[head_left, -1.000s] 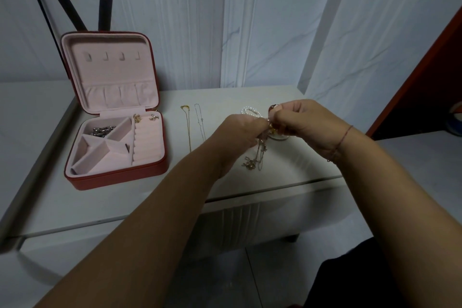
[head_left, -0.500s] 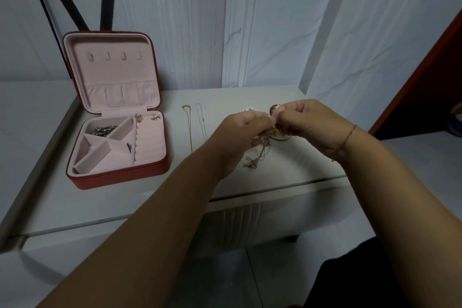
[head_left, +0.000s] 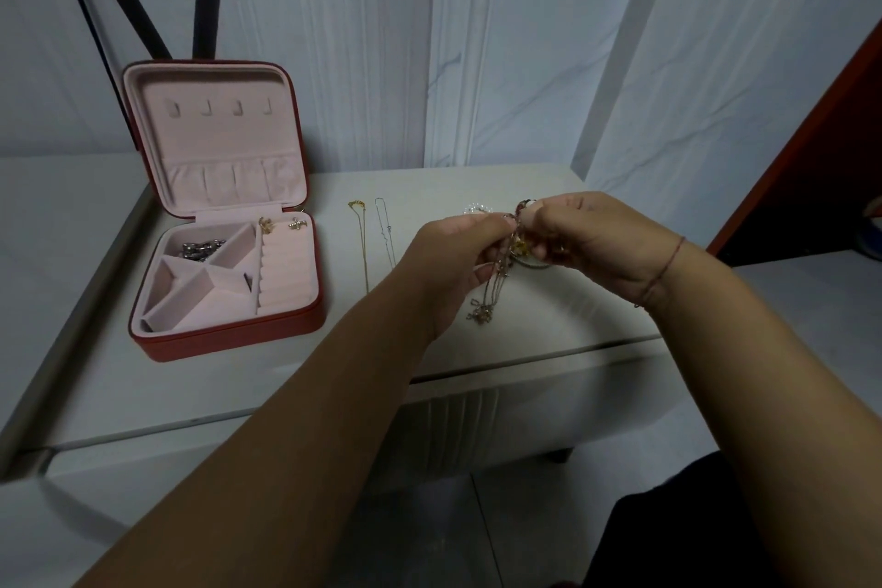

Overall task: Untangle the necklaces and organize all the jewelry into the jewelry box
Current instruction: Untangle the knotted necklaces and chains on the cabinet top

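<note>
A red jewelry box [head_left: 229, 334] with pink lining stands open at the left of the white table [head_left: 157, 377]. A silver chain [head_left: 200, 249] lies in its back compartment and two small earrings [head_left: 281, 224] sit at its hinge edge. A gold necklace [head_left: 361, 244] and a silver necklace [head_left: 385, 232] lie straight on the table. My left hand [head_left: 453, 263] and my right hand [head_left: 587, 244] pinch a tangled bunch of necklaces [head_left: 496, 282] between them, its ends hanging down to the table. A clear beaded bracelet [head_left: 477, 207] peeks out behind my left hand.
The table's front edge runs just below the hanging chains. A marble-look wall stands behind. Black poles rise behind the box lid. A red-brown panel stands at the far right. A ring-shaped item lies under my right hand, mostly hidden.
My hands have stayed together over the tangle, with only small finger shifts. The hanging chain ends have swung slightly.
</note>
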{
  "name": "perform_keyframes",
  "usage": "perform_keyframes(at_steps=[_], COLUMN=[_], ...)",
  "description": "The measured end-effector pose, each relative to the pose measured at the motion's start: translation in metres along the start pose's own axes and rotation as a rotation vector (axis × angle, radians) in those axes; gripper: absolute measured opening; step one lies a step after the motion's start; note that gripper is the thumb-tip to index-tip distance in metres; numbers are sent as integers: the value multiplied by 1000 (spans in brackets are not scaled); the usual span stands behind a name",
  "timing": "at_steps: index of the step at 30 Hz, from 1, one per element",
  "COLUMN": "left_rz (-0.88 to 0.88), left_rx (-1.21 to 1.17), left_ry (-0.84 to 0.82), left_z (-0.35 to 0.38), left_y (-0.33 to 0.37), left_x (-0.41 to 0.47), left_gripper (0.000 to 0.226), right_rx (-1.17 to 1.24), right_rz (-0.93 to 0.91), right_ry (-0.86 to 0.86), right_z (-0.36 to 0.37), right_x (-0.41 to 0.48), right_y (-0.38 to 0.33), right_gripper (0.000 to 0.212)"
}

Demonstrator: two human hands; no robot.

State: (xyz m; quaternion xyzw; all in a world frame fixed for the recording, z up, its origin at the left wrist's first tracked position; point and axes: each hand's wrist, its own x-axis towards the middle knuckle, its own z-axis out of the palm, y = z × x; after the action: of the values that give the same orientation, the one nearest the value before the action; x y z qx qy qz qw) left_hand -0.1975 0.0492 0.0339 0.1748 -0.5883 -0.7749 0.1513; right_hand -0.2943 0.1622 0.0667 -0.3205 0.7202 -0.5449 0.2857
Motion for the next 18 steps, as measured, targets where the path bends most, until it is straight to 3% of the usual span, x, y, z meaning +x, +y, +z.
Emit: perform_keyframes(at_steps=[9, 18], left_rz=[20, 43], left_rx=[-59, 13], left_ry=[43, 55], left_z=[1, -2], left_y=[0, 2], left_x=[-2, -5], left_gripper=[17, 14], right_rx=[74, 79], right_rz=[133, 70], right_ry=[-37, 21], right_z=[-2, 2], right_x=[1, 0], right_y=[2, 3], right_gripper=[16, 4])
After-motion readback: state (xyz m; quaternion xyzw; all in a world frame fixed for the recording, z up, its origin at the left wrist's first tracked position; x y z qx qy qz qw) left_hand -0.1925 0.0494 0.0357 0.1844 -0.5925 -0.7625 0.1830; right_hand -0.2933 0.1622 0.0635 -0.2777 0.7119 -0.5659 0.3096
